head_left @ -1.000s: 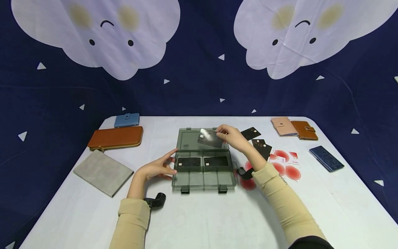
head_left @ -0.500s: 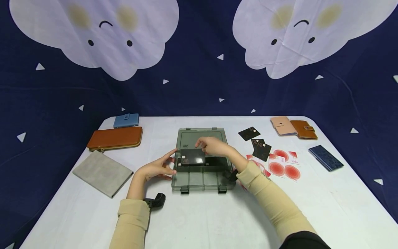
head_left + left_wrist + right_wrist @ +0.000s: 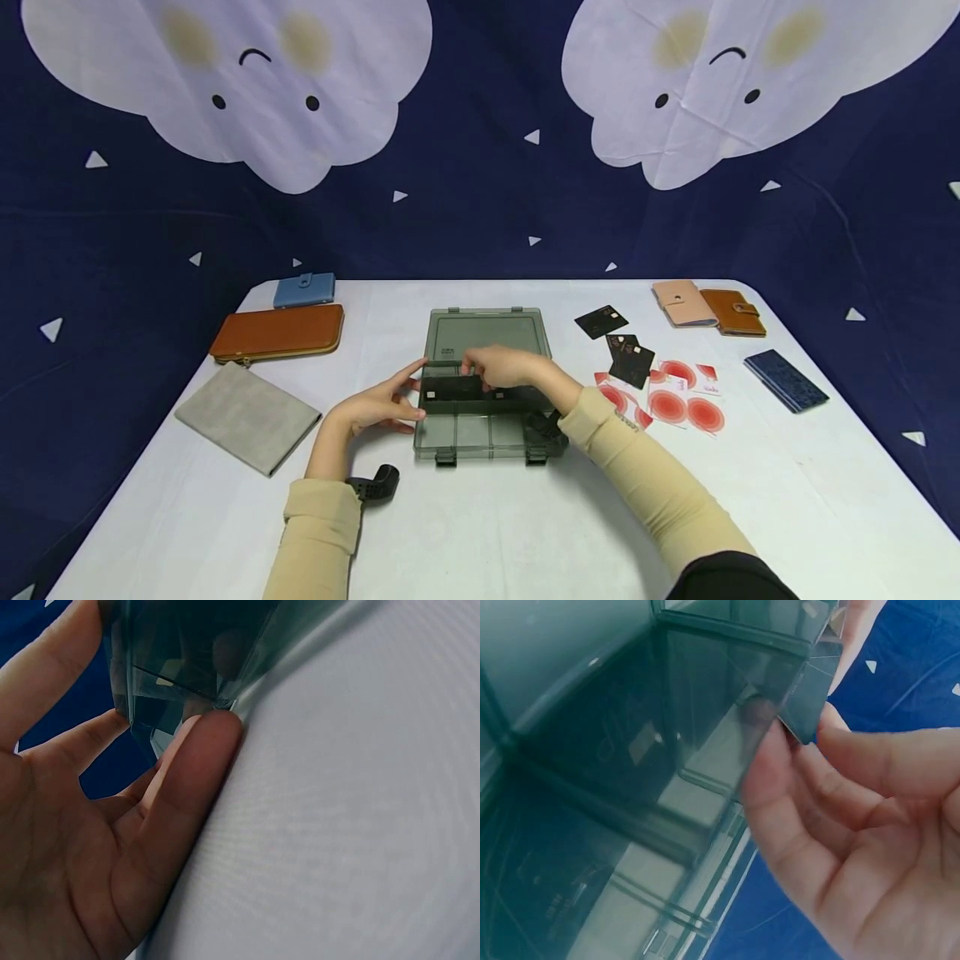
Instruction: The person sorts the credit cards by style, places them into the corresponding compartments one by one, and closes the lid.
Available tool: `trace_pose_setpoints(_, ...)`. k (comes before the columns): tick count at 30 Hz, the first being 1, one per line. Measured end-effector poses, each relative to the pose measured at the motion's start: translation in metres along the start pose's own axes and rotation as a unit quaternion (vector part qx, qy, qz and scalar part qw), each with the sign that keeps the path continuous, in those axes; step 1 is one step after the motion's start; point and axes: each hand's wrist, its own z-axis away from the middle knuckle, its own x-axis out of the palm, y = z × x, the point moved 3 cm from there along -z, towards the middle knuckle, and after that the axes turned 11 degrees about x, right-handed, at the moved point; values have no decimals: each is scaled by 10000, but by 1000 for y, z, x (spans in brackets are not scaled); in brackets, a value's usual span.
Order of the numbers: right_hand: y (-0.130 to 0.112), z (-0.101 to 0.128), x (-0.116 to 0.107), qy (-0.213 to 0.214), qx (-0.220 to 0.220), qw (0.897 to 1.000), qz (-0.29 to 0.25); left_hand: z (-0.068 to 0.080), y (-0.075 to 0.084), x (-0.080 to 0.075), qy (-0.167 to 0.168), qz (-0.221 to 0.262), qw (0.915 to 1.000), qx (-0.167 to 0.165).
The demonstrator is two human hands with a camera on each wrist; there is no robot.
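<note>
A clear grey plastic box [image 3: 487,448] lies open at the table's middle, its lid [image 3: 487,329] flat behind it. My right hand [image 3: 483,372] pinches a black card [image 3: 453,388] by its edge and holds it low over the box's rear left compartment. In the right wrist view the card [image 3: 720,742] is between my thumb and fingers [image 3: 780,787], with another dark card lying in the box below. My left hand [image 3: 401,398] touches the box's left wall with straight fingers. The left wrist view shows my thumb [image 3: 202,750] against the box's corner [image 3: 187,667].
At the left lie an orange long wallet [image 3: 277,332], a small blue wallet [image 3: 303,290] and a grey folder [image 3: 247,417]. At the right are black cards [image 3: 628,357], red-and-white cards [image 3: 678,402], a pink wallet [image 3: 678,302], a brown wallet [image 3: 735,312] and a navy wallet [image 3: 786,381].
My right hand carried the black card from above the lid, left and down, into the box's rear left compartment. My left hand stayed at the box's side.
</note>
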Motion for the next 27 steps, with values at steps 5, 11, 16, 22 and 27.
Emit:
trace_pose_setpoints(5, 2, 2, 0, -193, -6, 9998, 13, 0, 0, 0, -9, -14, 10000, 0)
trace_pose_setpoints(11, 6, 1, 1, -236, 186, 9994, 162, -1, -1, 0, 21, -10, 10000, -25)
trace_pose_setpoints(16, 7, 0, 1, -169, 244, 9986, 439, -1, -1, -1, 28, 10, 10000, -5)
trace_pose_setpoints(22, 13, 4, -6, 11, -36, 9993, 373, 0, 0, 0, 32, 19, 10000, 4)
trace_pose_setpoints(27, 34, 11, -30, 1079, -354, 9934, -144, 0, 0, 0, 37, 17, 10000, 18)
